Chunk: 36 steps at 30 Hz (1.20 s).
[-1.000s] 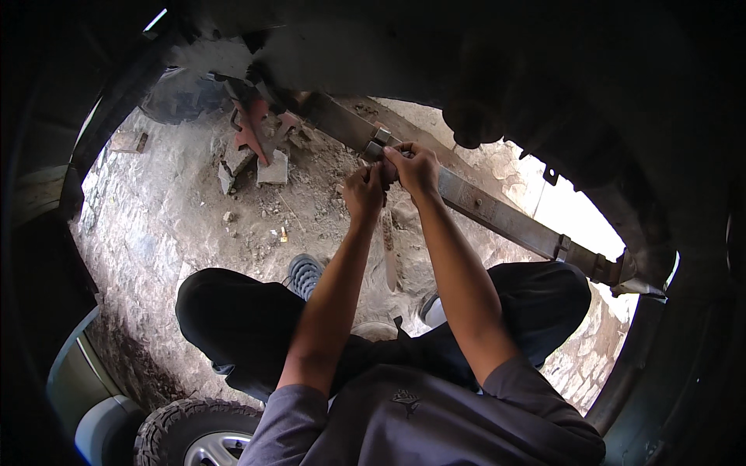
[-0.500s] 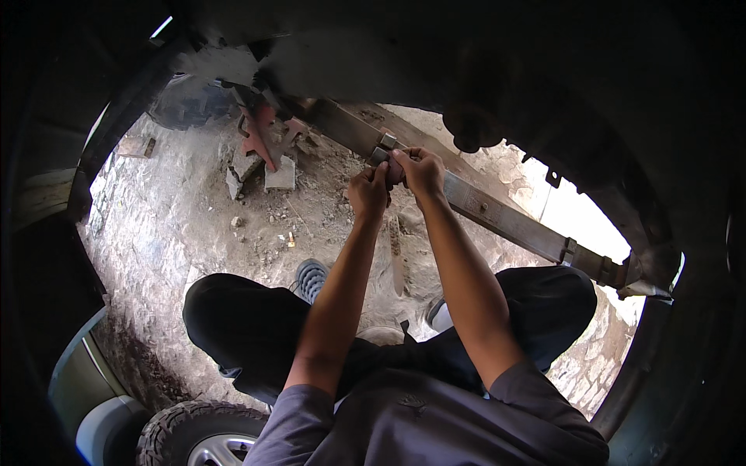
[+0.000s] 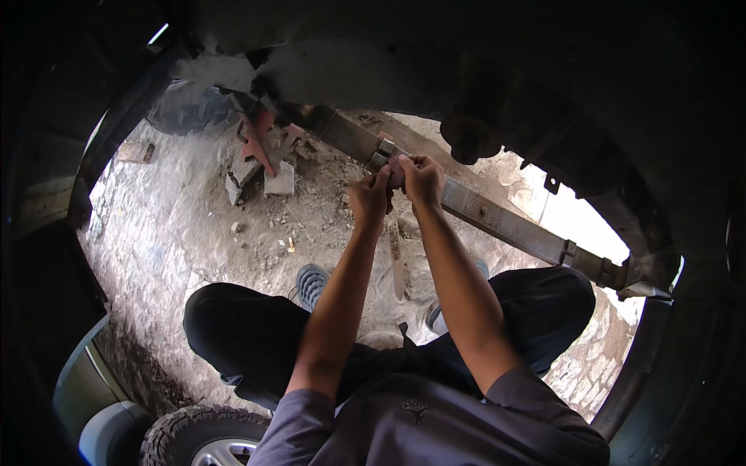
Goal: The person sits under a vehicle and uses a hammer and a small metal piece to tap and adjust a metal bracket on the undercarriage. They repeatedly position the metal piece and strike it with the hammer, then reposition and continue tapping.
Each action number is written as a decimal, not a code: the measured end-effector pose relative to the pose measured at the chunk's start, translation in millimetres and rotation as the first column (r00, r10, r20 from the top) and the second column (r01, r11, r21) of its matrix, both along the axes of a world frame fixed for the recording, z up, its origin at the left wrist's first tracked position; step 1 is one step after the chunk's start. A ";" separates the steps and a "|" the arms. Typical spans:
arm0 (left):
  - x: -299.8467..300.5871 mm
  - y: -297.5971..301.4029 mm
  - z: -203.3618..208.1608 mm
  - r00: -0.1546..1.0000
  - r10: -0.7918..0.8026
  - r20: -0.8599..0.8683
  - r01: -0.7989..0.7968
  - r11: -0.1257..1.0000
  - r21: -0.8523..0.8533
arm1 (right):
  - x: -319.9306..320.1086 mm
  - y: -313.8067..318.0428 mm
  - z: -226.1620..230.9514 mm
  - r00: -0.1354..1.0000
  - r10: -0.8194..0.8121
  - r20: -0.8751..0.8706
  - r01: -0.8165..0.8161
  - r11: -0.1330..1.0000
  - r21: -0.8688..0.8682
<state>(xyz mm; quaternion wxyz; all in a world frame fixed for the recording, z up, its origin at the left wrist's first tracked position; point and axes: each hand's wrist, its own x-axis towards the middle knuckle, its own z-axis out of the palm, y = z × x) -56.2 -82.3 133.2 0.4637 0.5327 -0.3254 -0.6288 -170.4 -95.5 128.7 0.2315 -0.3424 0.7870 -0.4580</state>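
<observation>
Low at the left edge of the frame, a knobbly tyre [image 3: 203,435] is showing beside a pale green vehicle panel [image 3: 78,388], and I am squatting just past them on rough stone ground [image 3: 155,233]. Higher up, left of centre, a reddish metal stand [image 3: 256,144] is sitting among broken concrete blocks [image 3: 278,180] under the dark underbody.

Moving toward the centre, my left hand [image 3: 371,198] is reaching up to the leaf spring [image 3: 497,221], a long rusty bar that is running from upper centre down to the right edge of the frame. Its fingers are curled and pressed together around something small at the metal clamp [image 3: 381,154] that is wrapping the bar; what they are pinching I cannot tell. My right hand [image 3: 423,180] is meeting it from the other side, fingers bunched tight against the same spot, touching the left.

Farther right, a second clamp [image 3: 567,252] is sitting on the spring. By my judgement I am in the middle of working on the first clamp: both hands are on it, nothing is visibly off the spring, and the second one is untouched.
</observation>
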 end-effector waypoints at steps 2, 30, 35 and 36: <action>-7.5 -2.3 3.5 0.996 -0.010 -0.084 0.011 1.000 0.010 | -12.6 -11.0 -11.8 0.991 -0.044 -0.124 0.043 0.999 -0.017; 1.7 6.3 -14.6 0.994 0.004 -0.106 0.001 0.999 0.044 | 0.1 -4.3 12.3 0.986 0.040 -0.163 -0.041 0.999 -0.008; -3.7 7.6 -4.2 0.997 -0.010 -0.079 0.014 0.998 0.054 | -4.3 -9.4 14.5 0.981 -0.018 -0.194 0.022 1.000 0.020; -5.3 8.3 -3.2 0.998 -0.019 -0.064 0.022 0.999 0.049 | -8.3 -13.6 16.9 0.982 -0.003 -0.189 0.006 1.000 0.016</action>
